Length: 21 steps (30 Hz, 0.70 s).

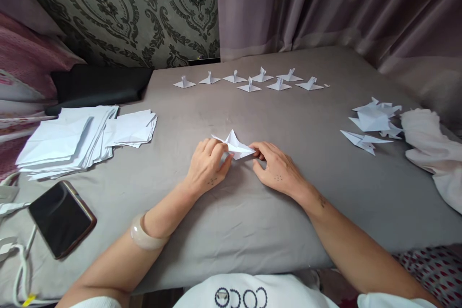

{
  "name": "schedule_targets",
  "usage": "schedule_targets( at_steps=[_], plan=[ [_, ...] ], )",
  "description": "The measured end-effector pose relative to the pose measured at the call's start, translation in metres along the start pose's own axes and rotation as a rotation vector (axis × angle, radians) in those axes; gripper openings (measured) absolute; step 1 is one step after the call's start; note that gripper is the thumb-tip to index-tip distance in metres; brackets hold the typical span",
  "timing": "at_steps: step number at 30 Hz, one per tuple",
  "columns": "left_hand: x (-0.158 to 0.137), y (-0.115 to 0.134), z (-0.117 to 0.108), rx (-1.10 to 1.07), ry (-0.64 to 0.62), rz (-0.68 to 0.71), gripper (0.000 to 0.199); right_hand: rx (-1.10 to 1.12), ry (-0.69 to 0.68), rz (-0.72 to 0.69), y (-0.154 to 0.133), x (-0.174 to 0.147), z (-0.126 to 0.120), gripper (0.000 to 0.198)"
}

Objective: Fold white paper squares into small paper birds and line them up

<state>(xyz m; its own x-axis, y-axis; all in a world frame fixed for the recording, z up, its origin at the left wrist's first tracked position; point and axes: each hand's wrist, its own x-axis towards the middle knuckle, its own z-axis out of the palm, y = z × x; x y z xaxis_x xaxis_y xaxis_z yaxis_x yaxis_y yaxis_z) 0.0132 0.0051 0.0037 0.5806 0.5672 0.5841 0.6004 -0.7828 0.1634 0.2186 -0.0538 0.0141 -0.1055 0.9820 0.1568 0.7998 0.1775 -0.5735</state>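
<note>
A white folded-paper crane (235, 146) rests low over the grey cloth between both hands, its centre peak pointing up. My left hand (209, 163) pinches the crane's left part between thumb and fingers. My right hand (276, 166) has its thumb and fingertips closed on the pointed right tip. Parts of the crane behind the left fingers are hidden. Farther back, several finished-looking paper cranes (262, 76) stand in two rough rows with their wings spread.
Stacked white paper sheets (61, 144) and a smaller paper pile (132, 129) lie at left. Nearer are a phone (62, 219) and white cables (23, 269). Flatter folded papers (375, 115) lie at right, beside a pale cloth (433, 149). A black item (104, 84) sits at back left.
</note>
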Motion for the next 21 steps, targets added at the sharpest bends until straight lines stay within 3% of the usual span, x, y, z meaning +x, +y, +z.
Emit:
schedule_targets(
  at_steps=[4,9,12,15,19,21],
  plan=[
    [0.001,-0.002,-0.002,-0.014,0.019,-0.055,0.018,0.061,0.029,0.009,0.000,0.000,0.001,0.028],
    [0.000,-0.006,0.001,-0.022,-0.008,-0.030,0.011,0.200,0.070,-0.008,0.005,0.001,0.007,0.026],
    [0.003,-0.005,0.000,-0.095,0.025,-0.084,0.007,0.335,0.134,-0.008,0.006,0.003,0.010,0.028],
    [0.008,-0.001,-0.004,-0.325,0.111,-0.347,0.009,0.501,0.241,0.043,0.004,0.005,0.010,0.035],
    [0.012,0.006,-0.009,-0.908,0.176,-0.850,0.020,0.587,0.365,0.060,0.000,0.005,0.006,0.029],
    [0.013,0.010,-0.010,-1.124,0.165,-1.018,0.024,0.573,0.376,0.035,-0.003,0.004,0.004,0.025]
  ],
)
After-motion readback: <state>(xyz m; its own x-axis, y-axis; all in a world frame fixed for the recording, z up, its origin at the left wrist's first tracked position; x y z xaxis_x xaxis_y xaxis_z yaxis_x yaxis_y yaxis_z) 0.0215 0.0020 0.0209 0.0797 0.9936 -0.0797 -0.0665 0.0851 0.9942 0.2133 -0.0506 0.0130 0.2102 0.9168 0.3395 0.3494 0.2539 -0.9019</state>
